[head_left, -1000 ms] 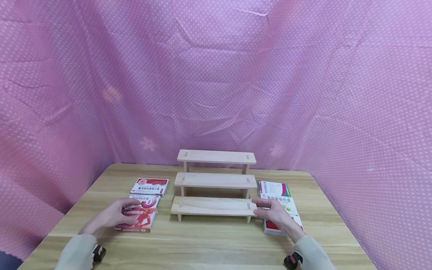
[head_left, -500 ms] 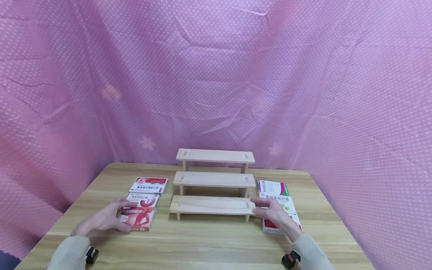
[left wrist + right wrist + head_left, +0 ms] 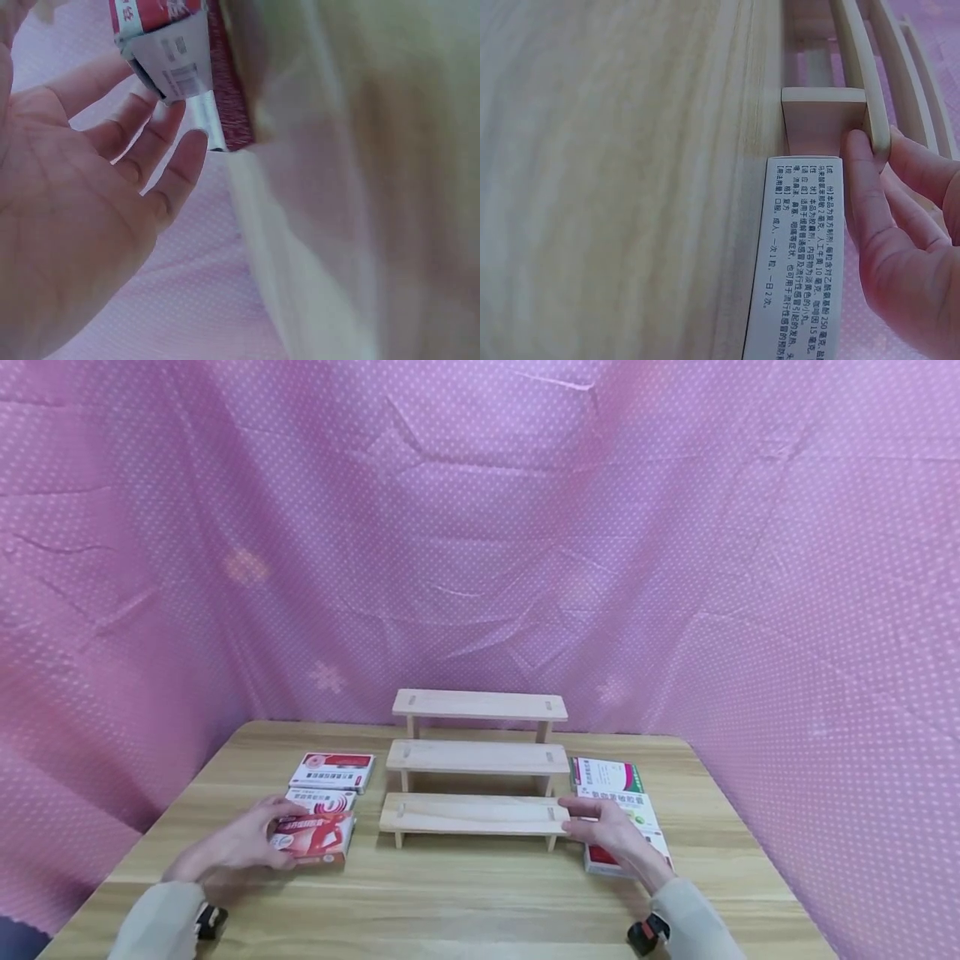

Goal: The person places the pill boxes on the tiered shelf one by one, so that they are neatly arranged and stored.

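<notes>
On the left of the table, my left hand (image 3: pixel 238 843) grips a red medicine box (image 3: pixel 321 838) between thumb and fingers. The box is tilted, its near end raised. In the left wrist view, the white end with a barcode (image 3: pixel 180 64) shows beside the fingertips. A white box with red rings (image 3: pixel 330 802) lies just behind it. At the centre stands a three-tier wooden display stand (image 3: pixel 472 814). My right hand (image 3: pixel 611 833) pinches the right end of its lowest tier, thumb above and fingers below, as the right wrist view shows.
A red-and-white box (image 3: pixel 332 772) lies farther back on the left. To the right of the stand lie a green-edged box (image 3: pixel 607 777), a white box (image 3: pixel 633 811) and a red-and-white box (image 3: pixel 600 858), partly under my right hand. Pink dotted cloth (image 3: pixel 480 568) hangs behind the table.
My left hand has taken hold of the red medicine box, tilted it up and shifted it slightly right. My right hand stays at the end of the stand's lowest tier.
</notes>
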Motion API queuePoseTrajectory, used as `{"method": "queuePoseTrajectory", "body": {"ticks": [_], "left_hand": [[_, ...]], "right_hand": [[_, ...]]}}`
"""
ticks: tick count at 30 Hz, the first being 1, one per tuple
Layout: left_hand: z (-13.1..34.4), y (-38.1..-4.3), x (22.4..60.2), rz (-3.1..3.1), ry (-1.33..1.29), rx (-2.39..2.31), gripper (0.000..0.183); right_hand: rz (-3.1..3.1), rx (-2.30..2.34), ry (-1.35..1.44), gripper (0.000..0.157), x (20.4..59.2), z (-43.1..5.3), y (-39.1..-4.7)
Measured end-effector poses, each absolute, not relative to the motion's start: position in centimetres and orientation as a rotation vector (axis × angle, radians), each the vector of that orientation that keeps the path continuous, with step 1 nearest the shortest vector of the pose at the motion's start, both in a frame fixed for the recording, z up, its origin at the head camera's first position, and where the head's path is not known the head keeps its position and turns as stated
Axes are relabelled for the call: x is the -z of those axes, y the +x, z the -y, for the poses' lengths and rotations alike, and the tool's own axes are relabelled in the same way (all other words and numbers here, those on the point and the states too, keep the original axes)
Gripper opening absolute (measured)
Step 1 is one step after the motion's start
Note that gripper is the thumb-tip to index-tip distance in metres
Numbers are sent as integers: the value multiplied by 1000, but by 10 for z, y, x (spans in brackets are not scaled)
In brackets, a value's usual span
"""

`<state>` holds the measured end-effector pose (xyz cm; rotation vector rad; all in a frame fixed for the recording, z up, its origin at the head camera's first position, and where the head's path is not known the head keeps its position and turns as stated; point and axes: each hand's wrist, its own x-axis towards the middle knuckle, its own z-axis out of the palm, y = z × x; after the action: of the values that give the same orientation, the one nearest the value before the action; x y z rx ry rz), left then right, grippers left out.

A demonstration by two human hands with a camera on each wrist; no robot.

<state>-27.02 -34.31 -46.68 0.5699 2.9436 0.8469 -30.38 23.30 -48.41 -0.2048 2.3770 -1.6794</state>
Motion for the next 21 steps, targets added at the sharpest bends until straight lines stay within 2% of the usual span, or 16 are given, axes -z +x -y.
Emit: {"method": "queuePoseTrajectory", "body": {"ticks": [21], "left_hand": [[308, -308, 423, -2938, 596, -1114, 80]], "right_hand": [[-2400, 1628, -77, 46, 482, -229, -306]]}}
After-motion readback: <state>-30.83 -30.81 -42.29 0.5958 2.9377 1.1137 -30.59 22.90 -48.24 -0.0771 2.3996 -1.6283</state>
